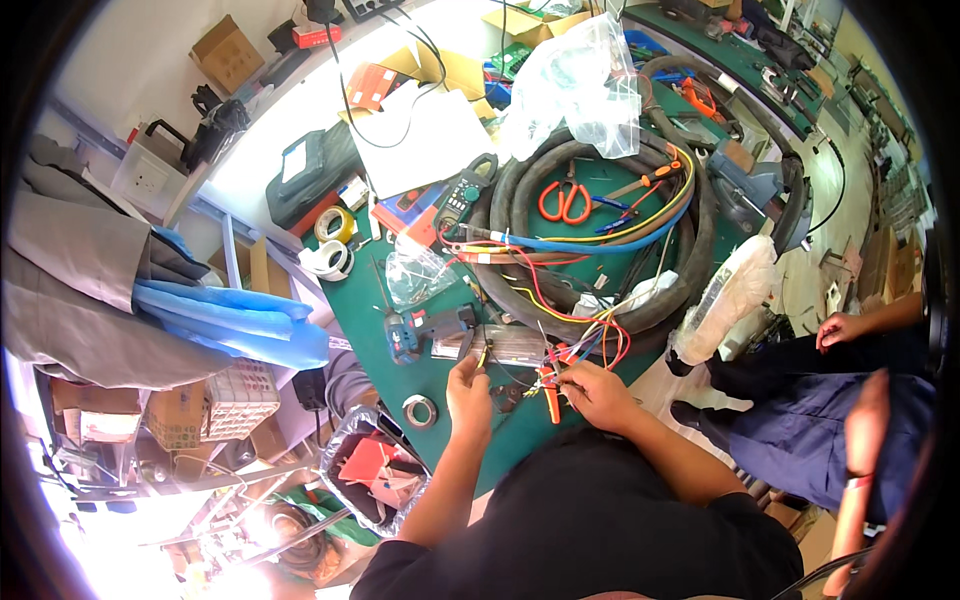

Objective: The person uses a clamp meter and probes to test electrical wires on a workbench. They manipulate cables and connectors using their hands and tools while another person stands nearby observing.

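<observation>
The left hand (pixel 468 398) is closed, thumb against fingertips, pinching a slim yellow-and-black piece (pixel 484 354) over the near edge of the green bench (pixel 352 292). The long axis of that piece runs away from the person, leaning a little to the right, its upper end pointing toward the cable coil and its lower end going into the pinch. The right hand (pixel 602 396) is level with it, fingers bent inward at an orange-handled tool (pixel 552 402) and the ends of a coloured wire bundle (pixel 608 322); which of these it grips I cannot tell. The tool lies just left of that hand, between the two hands, its long axis running nearly straight away from the person, one handle pointing back toward the black shirt. The wire bundle spreads up and right from the fingers toward the thick black cable coil (pixel 508 195). A flat clear packet (pixel 512 345) lies crosswise just beyond the hands, its long axis left to right. Left of the left hand are a drill (pixel 403 338) and a tape roll (pixel 406 411). Inside the coil, scissors (pixel 569 190) point their blades away from the person
</observation>
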A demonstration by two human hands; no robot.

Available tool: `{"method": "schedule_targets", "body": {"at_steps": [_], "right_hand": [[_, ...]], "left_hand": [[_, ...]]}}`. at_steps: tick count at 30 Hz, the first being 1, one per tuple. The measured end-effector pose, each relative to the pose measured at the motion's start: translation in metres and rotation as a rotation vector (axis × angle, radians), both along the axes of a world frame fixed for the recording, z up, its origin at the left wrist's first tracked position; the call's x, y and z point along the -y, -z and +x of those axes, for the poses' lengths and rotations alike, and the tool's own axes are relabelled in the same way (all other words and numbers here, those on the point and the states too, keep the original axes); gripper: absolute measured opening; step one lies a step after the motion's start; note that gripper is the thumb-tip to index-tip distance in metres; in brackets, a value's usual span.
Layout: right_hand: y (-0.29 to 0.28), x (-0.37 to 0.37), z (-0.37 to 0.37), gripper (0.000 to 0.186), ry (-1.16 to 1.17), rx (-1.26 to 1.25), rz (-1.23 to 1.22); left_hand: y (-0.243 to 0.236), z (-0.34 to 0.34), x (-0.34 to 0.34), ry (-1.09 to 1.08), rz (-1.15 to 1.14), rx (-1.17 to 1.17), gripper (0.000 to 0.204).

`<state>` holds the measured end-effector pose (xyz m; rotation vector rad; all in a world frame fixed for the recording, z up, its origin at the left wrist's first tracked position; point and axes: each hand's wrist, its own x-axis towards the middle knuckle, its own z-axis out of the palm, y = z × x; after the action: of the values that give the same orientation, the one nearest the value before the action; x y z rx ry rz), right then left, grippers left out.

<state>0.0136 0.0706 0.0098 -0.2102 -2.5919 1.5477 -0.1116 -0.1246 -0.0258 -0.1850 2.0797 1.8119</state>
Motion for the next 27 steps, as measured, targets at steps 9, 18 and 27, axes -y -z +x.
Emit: {"method": "schedule_targets", "body": {"at_steps": [9,18,27], "right_hand": [[0.042,0.001,-0.012,0.017,-0.125,0.024,0.123],[0.049,-0.009,-0.026,0.021,-0.265,0.208,0.089],[0.066,-0.024,-0.046,0.024,-0.365,0.241,-0.034]], "left_hand": [[-0.025,-0.046,-0.016,-0.013,0.084,-0.011,0.038],[-0.028,-0.089,-0.033,-0.011,-0.017,-0.084,0.035],[-0.036,-0.155,-0.050,0.126,-0.541,-0.468,0.045]]}}
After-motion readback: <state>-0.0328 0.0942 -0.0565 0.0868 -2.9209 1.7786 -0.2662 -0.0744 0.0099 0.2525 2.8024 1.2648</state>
